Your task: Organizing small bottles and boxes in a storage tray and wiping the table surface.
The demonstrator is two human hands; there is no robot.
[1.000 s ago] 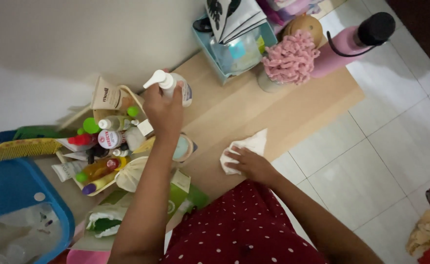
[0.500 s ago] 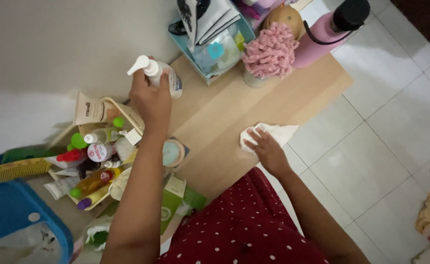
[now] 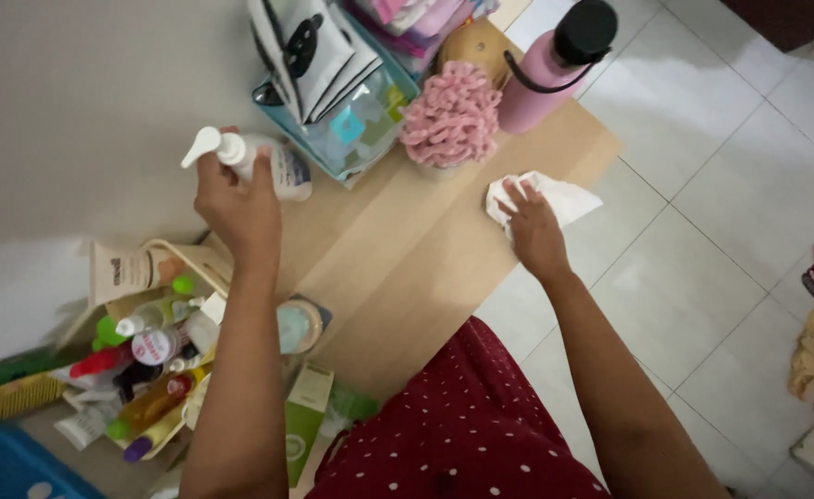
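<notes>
My left hand (image 3: pixel 236 208) wraps its grip around a white pump bottle (image 3: pixel 257 164), lifted near the counter's (image 3: pixel 407 268) back edge by the wall. My right hand (image 3: pixel 534 231) presses a white cloth (image 3: pixel 555 199) flat with spread fingers at the counter's right edge, near a pink water bottle (image 3: pixel 550 69).

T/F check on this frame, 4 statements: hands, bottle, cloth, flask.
1. The left hand holds a white pump bottle. True.
2. The right hand rests on a white cloth. True.
3. The cloth lies at the table's middle. False: it lies at the table's edge, partly over it.
4. The pink flask has a white cap. False: its cap is black.
</notes>
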